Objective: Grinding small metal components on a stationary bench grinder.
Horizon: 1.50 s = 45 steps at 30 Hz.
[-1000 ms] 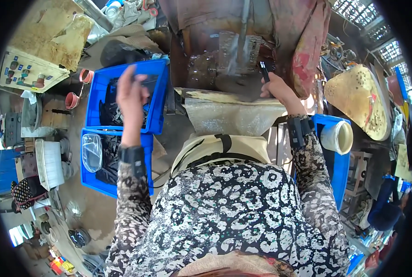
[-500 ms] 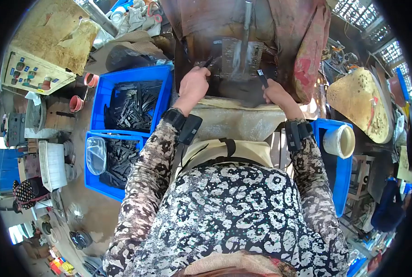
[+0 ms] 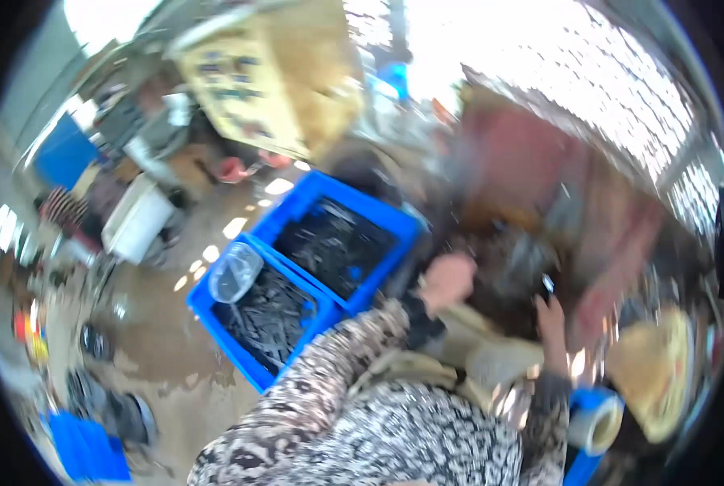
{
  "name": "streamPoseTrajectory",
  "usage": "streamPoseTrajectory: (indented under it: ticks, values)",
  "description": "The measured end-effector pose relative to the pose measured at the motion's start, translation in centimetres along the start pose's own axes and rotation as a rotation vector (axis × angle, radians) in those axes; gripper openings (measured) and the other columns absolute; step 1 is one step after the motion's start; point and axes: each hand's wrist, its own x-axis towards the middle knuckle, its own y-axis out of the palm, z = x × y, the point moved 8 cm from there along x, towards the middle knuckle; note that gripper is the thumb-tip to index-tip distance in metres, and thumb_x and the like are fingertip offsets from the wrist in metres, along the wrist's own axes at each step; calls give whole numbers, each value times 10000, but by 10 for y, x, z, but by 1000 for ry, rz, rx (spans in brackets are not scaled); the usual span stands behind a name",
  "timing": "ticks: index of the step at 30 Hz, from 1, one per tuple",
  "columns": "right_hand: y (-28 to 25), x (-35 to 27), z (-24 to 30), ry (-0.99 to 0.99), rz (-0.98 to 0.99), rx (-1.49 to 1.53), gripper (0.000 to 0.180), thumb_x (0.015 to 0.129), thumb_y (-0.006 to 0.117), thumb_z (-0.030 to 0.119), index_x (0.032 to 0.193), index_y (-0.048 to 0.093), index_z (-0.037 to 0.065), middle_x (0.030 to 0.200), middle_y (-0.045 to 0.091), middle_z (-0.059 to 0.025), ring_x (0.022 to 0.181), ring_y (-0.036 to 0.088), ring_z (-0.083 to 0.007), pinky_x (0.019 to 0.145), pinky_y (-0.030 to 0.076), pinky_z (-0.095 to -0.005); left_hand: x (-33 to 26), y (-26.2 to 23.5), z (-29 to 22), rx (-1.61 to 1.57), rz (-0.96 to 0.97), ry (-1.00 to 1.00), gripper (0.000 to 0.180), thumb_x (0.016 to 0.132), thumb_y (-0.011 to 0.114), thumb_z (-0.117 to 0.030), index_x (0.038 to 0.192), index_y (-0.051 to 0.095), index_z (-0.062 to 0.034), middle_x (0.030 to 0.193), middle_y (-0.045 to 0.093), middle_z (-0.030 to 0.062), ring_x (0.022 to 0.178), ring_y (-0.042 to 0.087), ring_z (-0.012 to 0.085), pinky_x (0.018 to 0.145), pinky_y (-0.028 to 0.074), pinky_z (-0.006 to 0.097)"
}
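The picture is blurred by motion. My left hand (image 3: pixel 447 279) is curled against the front of a dark, rusty machine (image 3: pixel 517 257), with its patterned sleeve stretched out toward it. My right hand (image 3: pixel 550 314) is raised at the machine's right side and pinches a small dark part (image 3: pixel 546 283). To the left of my left hand, two blue crates stand side by side, the far one (image 3: pixel 293 212) and the near one (image 3: pixel 220 344), both full of dark metal pieces. A clear plastic tub (image 3: pixel 234 271) lies on the near crate's corner.
A pale roll (image 3: pixel 597 421) sits in another blue crate at my right. Beside it is a yellowish bag-like object (image 3: pixel 653 381). A white bin (image 3: pixel 139 215), a yellow panel (image 3: pixel 240 89) and clutter stand on the wet concrete floor at the left.
The view has swung sharply, so the crates now sit at the centre left and everything is blurred. Both hands stay at the machine. A second ago the left hand was over the far crate.
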Motion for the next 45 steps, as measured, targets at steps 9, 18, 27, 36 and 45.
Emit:
streamPoseTrajectory:
  ticks: [9,18,27,36,45]
  values:
    - [-66,103,142,-509,-344,45,403,926,612,265,1142,578,-73,1043,647,-206,937,616,-293,861,461,-371,-7,2,-4,-3,-289,61,154,707,604,-148,754,700,-37,736,659,198,720,667,337,657,544,436]
    - [-62,126,204,-562,-342,-190,558,939,579,405,1251,551,-57,1177,606,-275,1052,594,-373,939,434,-383,6,14,-7,87,-213,105,135,680,605,-133,653,704,-45,692,658,180,674,659,338,607,536,431]
    - [-64,163,201,-550,-426,-506,606,950,506,486,1207,568,-59,1095,612,-309,1010,582,-438,865,449,-448,9,26,-4,13,-252,104,111,653,619,-101,666,714,-45,682,652,180,656,648,342,557,514,421]
    - [-61,165,199,-561,-393,-433,589,957,500,464,1190,575,-72,1102,609,-308,1013,581,-437,875,450,-435,10,39,-1,141,-201,88,118,691,608,-103,626,688,-48,665,642,162,638,633,328,577,505,407]
    - [-65,202,184,-484,-353,-526,622,948,512,468,1274,530,-62,1207,584,-282,1088,560,-420,937,424,-420,16,63,0,228,-145,123,85,659,618,-121,617,679,-78,600,594,127,587,594,304,536,476,395]
